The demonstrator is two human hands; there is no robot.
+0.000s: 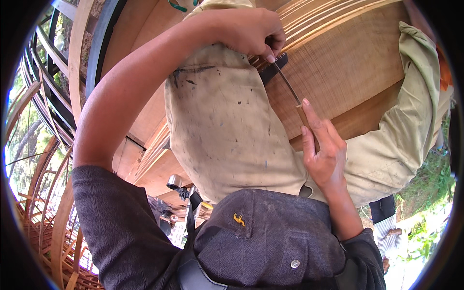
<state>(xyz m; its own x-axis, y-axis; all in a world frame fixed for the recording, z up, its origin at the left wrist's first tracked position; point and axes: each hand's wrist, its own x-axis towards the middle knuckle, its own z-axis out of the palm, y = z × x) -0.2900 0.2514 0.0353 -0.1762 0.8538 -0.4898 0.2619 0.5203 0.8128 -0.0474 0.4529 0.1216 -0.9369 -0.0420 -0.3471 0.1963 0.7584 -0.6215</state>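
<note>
In my right hand (325,150) is a slim metal file (288,85) with a wooden handle, the forefinger stretched along it. The file slants up and left across a dark toothed saw blade (273,69). My left hand (253,34) reaches over from the left, bent above my knee. Its thumb and fingertips pinch the far tip of the file, just by the saw teeth. Part of the blade is hidden behind my trouser leg (222,125) and the left hand.
Beneath my legs lies a wide brown wooden board (348,72), with thin wood strips (314,21) along its far side. Curved slats and metal bars (53,72) stand at the left. A metal cup (174,181) sits beside my waist. A person in striped clothing (387,237) appears lower right.
</note>
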